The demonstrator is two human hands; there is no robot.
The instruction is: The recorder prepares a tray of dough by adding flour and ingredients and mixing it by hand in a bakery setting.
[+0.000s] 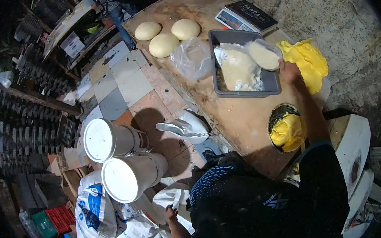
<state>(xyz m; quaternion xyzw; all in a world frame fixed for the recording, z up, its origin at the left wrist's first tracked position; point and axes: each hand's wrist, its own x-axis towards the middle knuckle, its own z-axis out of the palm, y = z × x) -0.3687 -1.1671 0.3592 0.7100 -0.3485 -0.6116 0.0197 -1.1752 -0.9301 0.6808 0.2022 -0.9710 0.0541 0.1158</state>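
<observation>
My right hand point(289, 72) grips a clear scoop point(264, 55) heaped with pale cream powder, at the right side of a grey plastic tub point(224, 94) holding white and cream powder. Beside it lies a mound of yellow fat point(307, 65) on a sheet. A round bucket of yellow fat point(287, 131) stands below the tub. My left hand point(171, 213) hangs low at the bottom middle by white sacks point(135, 235), fingers curled; what it may hold is too small to make out.
Three dough balls point(163, 45) and a plastic bag point(190, 58) rest on the table point(239, 115). A scale point(232, 19) stands behind. Two lidded white buckets point(119, 178), sacks and crates point(57, 221) occupy the left floor. Another person point(115, 13) stands at the back left.
</observation>
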